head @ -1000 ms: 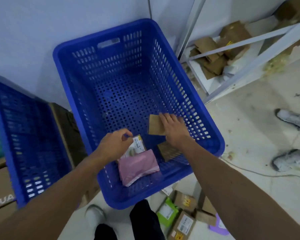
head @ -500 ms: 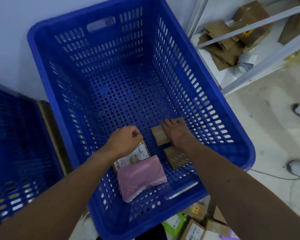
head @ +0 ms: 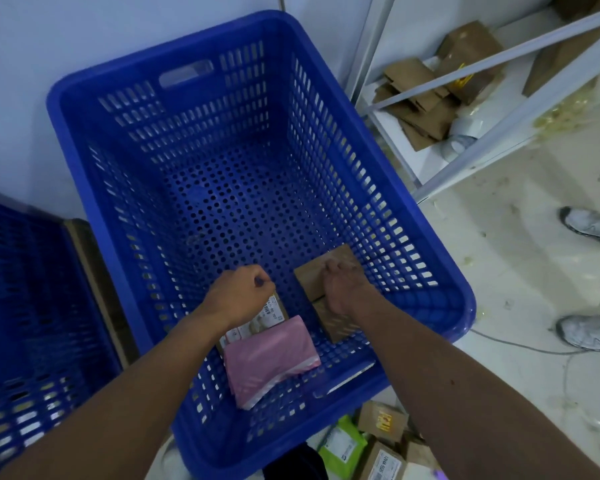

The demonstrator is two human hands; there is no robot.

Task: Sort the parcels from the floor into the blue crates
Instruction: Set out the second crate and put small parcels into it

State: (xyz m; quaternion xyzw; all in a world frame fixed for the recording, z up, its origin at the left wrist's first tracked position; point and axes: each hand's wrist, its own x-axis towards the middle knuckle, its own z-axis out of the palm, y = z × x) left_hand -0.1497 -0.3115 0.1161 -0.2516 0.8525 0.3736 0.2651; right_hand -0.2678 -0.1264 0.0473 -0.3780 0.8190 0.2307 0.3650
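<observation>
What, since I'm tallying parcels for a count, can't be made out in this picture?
Head view:
labelled parcel: mostly under the left hand and pink mailer; print too small to read; grip hidden by the hand's back.
brown box: top partly under the right hand.
second crate: cut off by the left edge, contents unseen.
floor parcels: cut off by the bottom edge, partly behind the blue crate; number unclear.
</observation>
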